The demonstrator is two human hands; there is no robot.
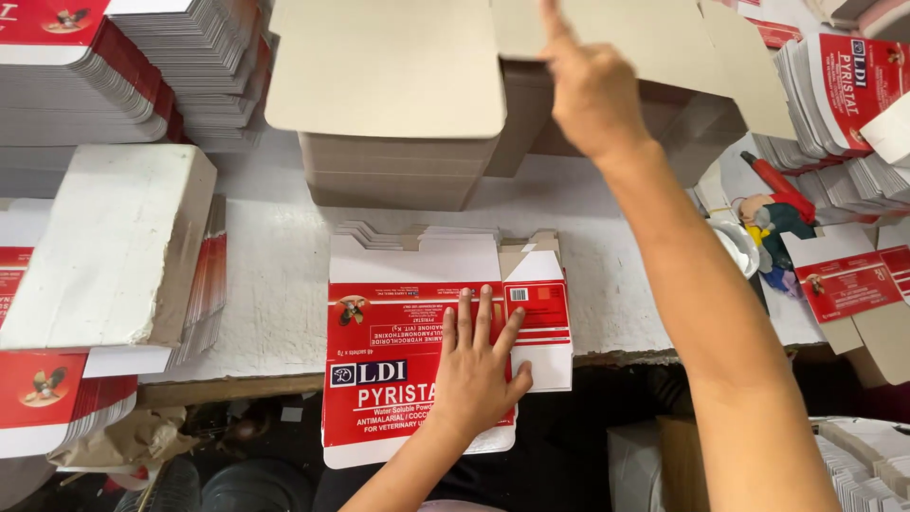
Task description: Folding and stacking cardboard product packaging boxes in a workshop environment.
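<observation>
— What have the hands got right now?

— My left hand (477, 365) lies flat and open, fingers spread, pressing on the red-and-white flattened carton (398, 365) that tops a small pile at the near edge of the desk (275, 284). My right hand (592, 90) reaches well beyond that carton to the plain grey-brown board sheet (389, 66) on the tall stack behind it; the index finger points up, the others are curled at the sheet's edge, but I cannot tell whether they actually pinch it.

— How would you judge the carton to handle?

— Light, I'd say. Thin printed card, glossy on the red face, so probably a bit slippery under a flat palm. Stiff across the panels, floppy along the creases and at the flaps. I would take it by a long edge or a corner, not mid-panel.

— And the brown sheet?

— Matte, uncoated, rounded flap corners; its front edge overhangs the stack, which looks the easiest place to pinch.

— Anything around the carton?

— A white block (114, 246) on more printed card to its left, a glue gun (777, 185) to its right.
</observation>
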